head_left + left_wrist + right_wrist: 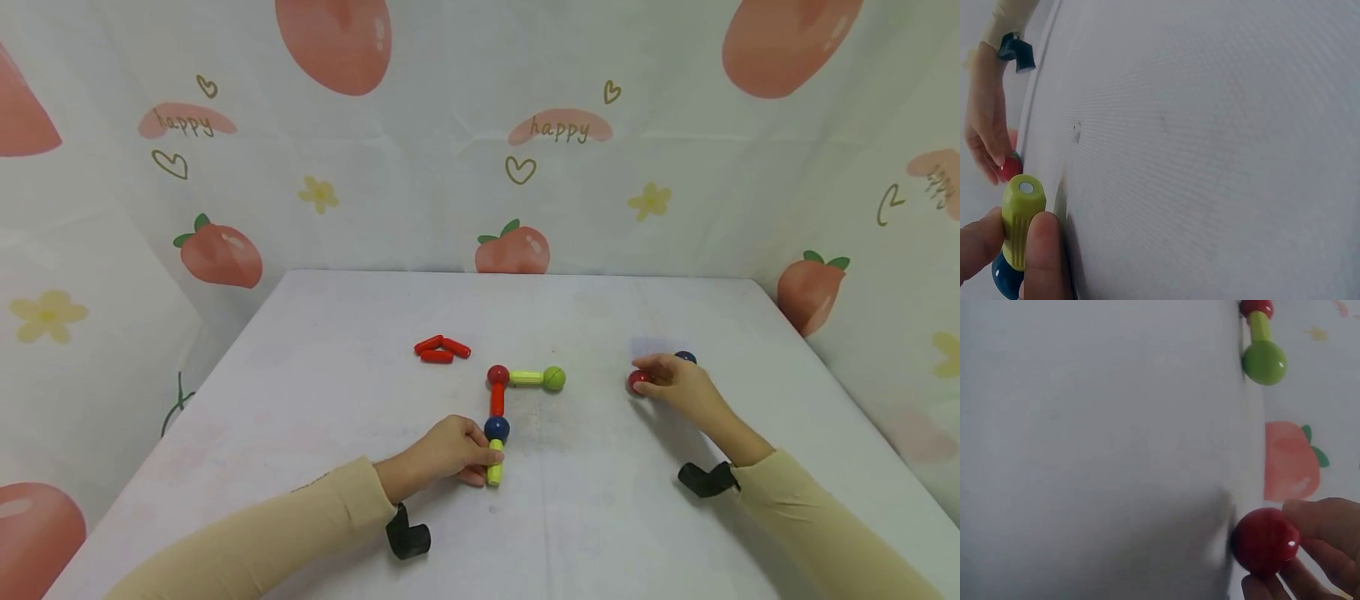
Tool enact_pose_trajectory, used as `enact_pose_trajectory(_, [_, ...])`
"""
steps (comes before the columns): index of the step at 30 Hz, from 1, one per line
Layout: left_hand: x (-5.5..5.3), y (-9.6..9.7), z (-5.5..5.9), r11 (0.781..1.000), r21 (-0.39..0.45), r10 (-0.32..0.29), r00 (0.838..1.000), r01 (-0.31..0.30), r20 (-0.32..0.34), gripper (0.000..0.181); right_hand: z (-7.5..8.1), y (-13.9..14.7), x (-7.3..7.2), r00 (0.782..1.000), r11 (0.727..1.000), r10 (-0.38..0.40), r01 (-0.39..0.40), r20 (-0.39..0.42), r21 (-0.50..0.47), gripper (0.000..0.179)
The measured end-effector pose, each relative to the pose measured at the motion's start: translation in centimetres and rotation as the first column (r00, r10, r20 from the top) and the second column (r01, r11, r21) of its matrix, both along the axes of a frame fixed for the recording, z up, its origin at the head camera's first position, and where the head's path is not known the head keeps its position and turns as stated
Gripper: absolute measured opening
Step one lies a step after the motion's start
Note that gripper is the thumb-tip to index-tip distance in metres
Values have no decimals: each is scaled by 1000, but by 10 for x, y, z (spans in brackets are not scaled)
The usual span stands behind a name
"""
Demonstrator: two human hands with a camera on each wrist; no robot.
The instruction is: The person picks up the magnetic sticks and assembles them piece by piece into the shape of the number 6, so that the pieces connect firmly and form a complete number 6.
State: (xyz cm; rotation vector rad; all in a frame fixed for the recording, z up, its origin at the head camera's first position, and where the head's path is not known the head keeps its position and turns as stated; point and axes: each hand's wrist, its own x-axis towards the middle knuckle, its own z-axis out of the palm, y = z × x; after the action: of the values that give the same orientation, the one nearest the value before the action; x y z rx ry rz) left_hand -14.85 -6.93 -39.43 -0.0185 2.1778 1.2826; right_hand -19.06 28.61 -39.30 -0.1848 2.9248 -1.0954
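Observation:
A chain of magnetic balls and rods lies at the table's middle: green ball [554, 378], yellow-green rod [527, 378], red ball [498, 376], red rod [497, 400] and blue ball [497, 428]. Below the blue ball, my left hand [450, 450] pinches another yellow-green rod [495, 473] between thumb and fingers; the left wrist view shows its silvery end disc, with the blue ball [1007, 278] against its other end. Off to the right, my right hand [678, 385] holds a loose red ball [1266, 541] by thumb and fingertips, at the tabletop.
Three red rods [437, 357] lie together left of the chain, farther back. A second blue ball [686, 357] sits just behind my right hand, partly hidden. The white table [360, 317] meets a printed cloth backdrop at its far edge.

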Motion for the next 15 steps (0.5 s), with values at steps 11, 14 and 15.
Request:
enact_pose_trajectory(11, [1,1,2,1000,-2,-2,1000,2,-6,20,-5,-5,2,999,999,47,-48,27,11,37])
enact_pose_trajectory(14, [1,0,2,1000,-2,-6,1000,5,-8,20,-5,-5,2,998,999,48,-49,36,15,37])
enact_pose_trajectory(15, [1,0,2,1000,-2,-7,1000,7,-9,20,-4,-5,2,998,999,48,-49,40,17,37])
